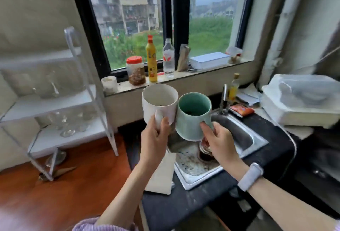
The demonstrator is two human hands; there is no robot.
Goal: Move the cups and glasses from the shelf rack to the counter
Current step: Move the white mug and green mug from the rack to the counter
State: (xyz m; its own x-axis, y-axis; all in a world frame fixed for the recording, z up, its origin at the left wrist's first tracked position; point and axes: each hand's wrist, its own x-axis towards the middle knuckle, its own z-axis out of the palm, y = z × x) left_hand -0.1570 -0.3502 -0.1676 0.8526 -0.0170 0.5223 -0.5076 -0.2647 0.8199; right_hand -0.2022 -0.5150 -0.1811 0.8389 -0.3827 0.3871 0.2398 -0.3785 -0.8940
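My left hand (156, 138) grips the handle of a white mug (159, 102), held up in the air left of the sink. My right hand (219, 142) grips the handle of a pale green mug (191, 116) beside it; the two mugs touch side by side. Both are upright and tipped slightly toward me, above the steel sink (244, 138) set in the dark counter (184, 210). At the left stands the white shelf rack (60, 102). Several clear glasses (68, 124) sit on its lower shelf and blurred glassware (49, 85) on the middle one.
On the windowsill stand a small white cup (109, 83), a red-lidded jar (135, 70), a yellow bottle (151, 59) and a water bottle (168, 57). A tap (224, 100) and oil bottle (233, 89) rise behind the sink. A plastic box (301, 100) sits at right. A white board (161, 173) leans by the sink.
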